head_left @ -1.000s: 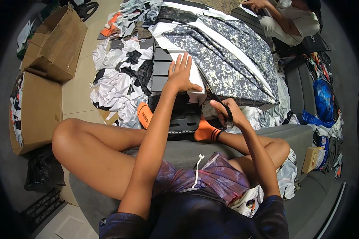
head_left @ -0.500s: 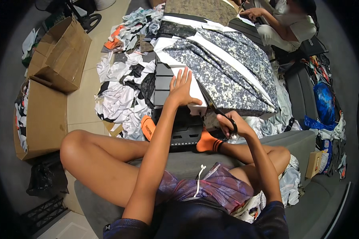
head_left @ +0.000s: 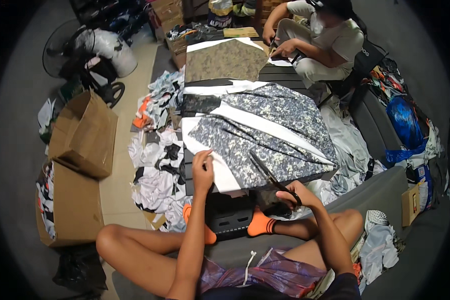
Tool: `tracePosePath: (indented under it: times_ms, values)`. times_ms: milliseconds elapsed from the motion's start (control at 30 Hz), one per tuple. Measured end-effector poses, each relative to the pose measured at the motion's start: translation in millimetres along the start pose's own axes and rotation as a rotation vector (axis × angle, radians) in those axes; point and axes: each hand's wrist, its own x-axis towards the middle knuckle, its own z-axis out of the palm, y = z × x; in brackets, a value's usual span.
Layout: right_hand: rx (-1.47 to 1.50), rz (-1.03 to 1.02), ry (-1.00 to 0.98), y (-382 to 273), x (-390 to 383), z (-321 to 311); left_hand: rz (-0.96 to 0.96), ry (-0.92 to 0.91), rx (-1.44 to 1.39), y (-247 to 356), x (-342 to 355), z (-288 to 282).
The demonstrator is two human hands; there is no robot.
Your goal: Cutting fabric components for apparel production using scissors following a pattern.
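Observation:
My left hand (head_left: 202, 170) is at the white left edge of the grey digital-camouflage fabric (head_left: 255, 135), its fingers curled onto that edge. The fabric lies creased over a black slatted table (head_left: 189, 182), with white strips (head_left: 225, 172) showing along its margins and middle. My right hand (head_left: 295, 195) grips black-handled scissors (head_left: 270, 175) at the table's near side, their long blades pointing up-left over the camouflage print.
A person (head_left: 325, 47) crouches at the far right, hands on a brown camouflage piece (head_left: 225, 60). Cardboard boxes (head_left: 85, 142), a fan (head_left: 65, 47) and fabric scraps (head_left: 160, 160) crowd the left. A grey sofa (head_left: 220, 250) is beneath me; a blue bag (head_left: 405, 125) lies right.
The view has tilted up, showing more of the far table and room. My left hand has gone from spread on the white edge to curled, further left. My right hand still holds the scissors.

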Motion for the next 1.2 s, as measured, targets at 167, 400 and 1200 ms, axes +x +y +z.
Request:
tracePosePath:
  times_ms: [167,400,1200]
  values:
    - [-0.074,0.007,0.337,16,8,-18,-0.096,0.190,0.027,9,0,2]
    - [-0.117,0.023,0.612,43,17,-33,0.065,0.238,0.182,13,3,8]
    - [-0.445,0.064,0.558,38,12,-19,0.011,0.068,0.566,6,-2,15]
